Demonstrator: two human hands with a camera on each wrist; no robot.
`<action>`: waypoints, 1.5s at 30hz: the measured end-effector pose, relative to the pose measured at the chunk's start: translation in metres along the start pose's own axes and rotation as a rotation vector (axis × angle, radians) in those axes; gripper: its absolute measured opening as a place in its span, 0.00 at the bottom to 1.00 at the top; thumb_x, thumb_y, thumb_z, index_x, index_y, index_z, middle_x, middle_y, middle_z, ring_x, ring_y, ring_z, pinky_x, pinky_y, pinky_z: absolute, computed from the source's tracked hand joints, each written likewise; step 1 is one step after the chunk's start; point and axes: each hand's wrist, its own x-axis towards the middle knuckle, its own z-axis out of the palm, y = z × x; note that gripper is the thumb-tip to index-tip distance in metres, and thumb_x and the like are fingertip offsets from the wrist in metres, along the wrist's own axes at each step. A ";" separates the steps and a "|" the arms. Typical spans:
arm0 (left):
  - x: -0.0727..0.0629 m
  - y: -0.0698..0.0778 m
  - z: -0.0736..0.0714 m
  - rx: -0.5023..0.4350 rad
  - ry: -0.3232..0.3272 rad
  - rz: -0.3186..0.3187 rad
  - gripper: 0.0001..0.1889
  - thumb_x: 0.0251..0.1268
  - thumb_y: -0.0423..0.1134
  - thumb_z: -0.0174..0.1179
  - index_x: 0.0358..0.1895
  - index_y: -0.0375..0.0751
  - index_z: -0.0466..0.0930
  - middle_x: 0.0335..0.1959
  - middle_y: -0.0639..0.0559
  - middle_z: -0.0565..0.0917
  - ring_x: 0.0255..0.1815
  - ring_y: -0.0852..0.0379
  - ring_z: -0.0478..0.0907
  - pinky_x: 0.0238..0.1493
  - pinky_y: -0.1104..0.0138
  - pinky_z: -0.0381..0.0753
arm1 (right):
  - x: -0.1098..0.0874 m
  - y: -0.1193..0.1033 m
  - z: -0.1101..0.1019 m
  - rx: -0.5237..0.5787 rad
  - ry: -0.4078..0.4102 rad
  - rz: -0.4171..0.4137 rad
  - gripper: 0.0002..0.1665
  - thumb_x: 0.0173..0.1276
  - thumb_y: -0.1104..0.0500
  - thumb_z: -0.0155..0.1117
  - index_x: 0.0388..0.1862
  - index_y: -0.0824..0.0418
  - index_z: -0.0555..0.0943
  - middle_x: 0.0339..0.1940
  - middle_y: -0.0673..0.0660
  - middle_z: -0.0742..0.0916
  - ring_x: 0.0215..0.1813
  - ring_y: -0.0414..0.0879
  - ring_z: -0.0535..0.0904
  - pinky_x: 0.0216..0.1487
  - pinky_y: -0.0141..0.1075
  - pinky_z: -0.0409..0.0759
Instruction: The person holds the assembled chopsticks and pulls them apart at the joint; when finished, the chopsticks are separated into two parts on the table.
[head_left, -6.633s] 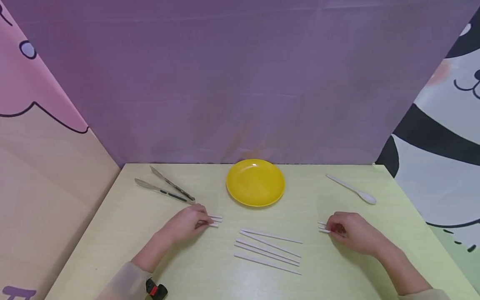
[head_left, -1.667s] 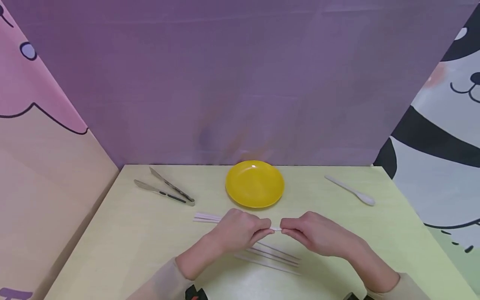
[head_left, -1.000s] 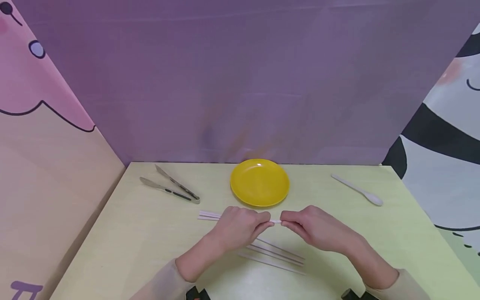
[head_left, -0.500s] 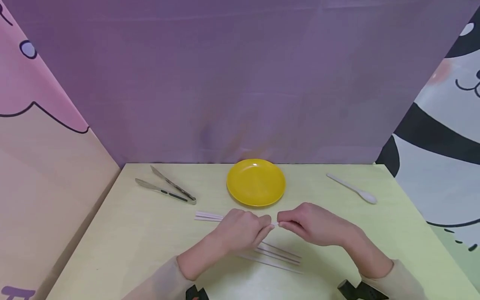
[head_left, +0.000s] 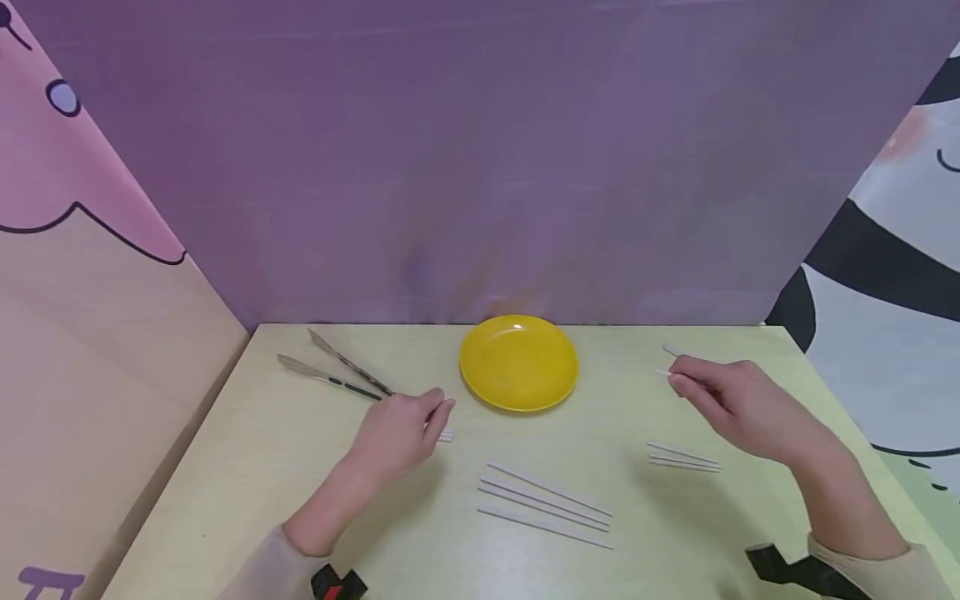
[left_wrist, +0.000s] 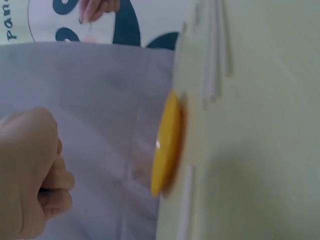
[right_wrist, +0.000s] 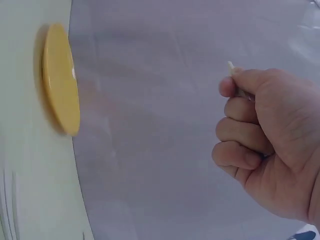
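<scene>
My right hand (head_left: 742, 408) is raised over the right side of the table, pinching a short piece of thin white stick (head_left: 663, 372); its pale tip also pokes out in the right wrist view, the other fingers curled. Over the left side, my left hand (head_left: 401, 429) has thumb and fingers pinched together on the other piece, mostly hidden by the fingers. Below this hand, ends of short white pieces (head_left: 446, 435) show on the table. Three more short pieces (head_left: 682, 458) lie at the right. Several long white sticks (head_left: 543, 504) lie side by side in the middle.
A yellow plate (head_left: 519, 363) stands at the back centre. Metal tongs (head_left: 330, 377) lie spread at the back left, partly behind my left hand. Behind my right hand only the handle end of a white spoon (head_left: 668, 349) shows. A purple cloth (head_left: 480, 167) hangs behind the table.
Half a second ago both hands gripped one stick together near the middle. It is now in two, and the hands have moved apart, left and right, each with a piece.
</scene>
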 end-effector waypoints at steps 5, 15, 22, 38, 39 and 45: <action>-0.022 -0.027 -0.005 -0.022 -0.077 0.022 0.21 0.75 0.37 0.58 0.21 0.51 0.62 0.17 0.64 0.55 0.17 0.67 0.54 0.20 0.74 0.51 | -0.020 0.015 -0.009 0.009 -0.094 0.051 0.20 0.74 0.70 0.66 0.40 0.41 0.80 0.26 0.32 0.72 0.24 0.25 0.58 0.31 0.23 0.65; -0.035 -0.041 0.001 -0.087 -0.247 0.107 0.12 0.75 0.28 0.59 0.52 0.36 0.90 0.39 0.54 0.75 0.39 0.60 0.71 0.42 0.71 0.79 | -0.049 0.033 0.015 0.006 -0.092 -0.017 0.21 0.62 0.77 0.71 0.46 0.54 0.91 0.35 0.35 0.76 0.28 0.24 0.63 0.32 0.19 0.65; -0.041 -0.049 0.014 -0.133 -0.264 0.147 0.10 0.64 0.25 0.71 0.46 0.38 0.92 0.36 0.52 0.86 0.38 0.58 0.80 0.43 0.69 0.84 | -0.074 0.048 0.035 0.035 -0.171 0.072 0.19 0.59 0.72 0.78 0.40 0.49 0.87 0.32 0.34 0.82 0.34 0.24 0.73 0.33 0.27 0.76; -0.037 -0.057 0.040 -0.140 -0.251 0.049 0.05 0.62 0.29 0.75 0.37 0.43 0.92 0.34 0.55 0.88 0.40 0.58 0.80 0.60 0.56 0.85 | -0.091 0.062 0.066 -0.014 -0.164 0.129 0.16 0.53 0.67 0.84 0.32 0.47 0.89 0.30 0.34 0.85 0.34 0.24 0.78 0.36 0.25 0.80; -0.037 -0.057 0.041 -0.141 -0.250 0.038 0.05 0.62 0.29 0.74 0.37 0.43 0.92 0.34 0.55 0.87 0.40 0.58 0.79 0.61 0.56 0.85 | -0.090 0.063 0.067 -0.020 -0.151 0.127 0.16 0.52 0.67 0.84 0.32 0.47 0.89 0.30 0.34 0.85 0.34 0.24 0.78 0.37 0.24 0.79; -0.035 -0.059 0.043 -0.135 -0.238 0.016 0.04 0.63 0.31 0.75 0.38 0.44 0.92 0.35 0.56 0.86 0.40 0.59 0.78 0.53 0.61 0.86 | -0.083 0.062 0.074 -0.050 -0.104 0.158 0.17 0.51 0.67 0.85 0.30 0.47 0.88 0.28 0.33 0.83 0.33 0.22 0.76 0.35 0.25 0.79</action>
